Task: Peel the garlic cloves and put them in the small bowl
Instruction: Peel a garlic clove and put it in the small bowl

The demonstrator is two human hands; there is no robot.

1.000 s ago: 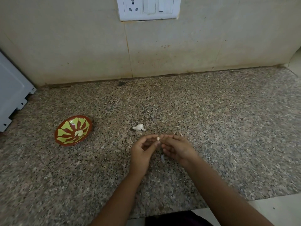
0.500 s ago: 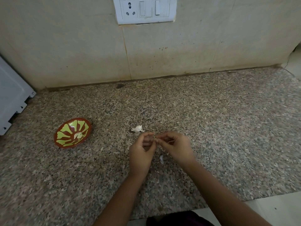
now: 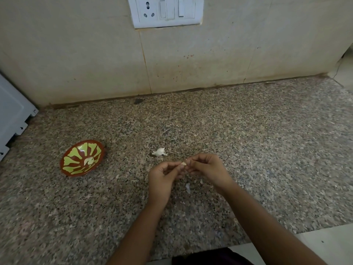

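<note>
A small pale garlic clove (image 3: 183, 163) is pinched between the fingertips of my left hand (image 3: 162, 180) and my right hand (image 3: 208, 170), held just above the granite counter. To the left stands the small bowl (image 3: 66, 167), brown with a yellow-green pattern, with a peeled clove (image 3: 89, 160) inside it. A white lump of garlic (image 3: 159, 152) lies on the counter just beyond my hands. Thin bits of peel (image 3: 188, 188) lie below my hands.
The speckled granite counter (image 3: 248, 150) ends at a beige tiled wall with a white socket plate (image 3: 165, 11). A white appliance (image 3: 11, 115) stands at the far left. The counter's front edge (image 3: 267, 234) runs at lower right.
My hands have stayed together on the clove, fingers shifting a little. The view has tilted slightly, showing more of the socket plate.
</note>
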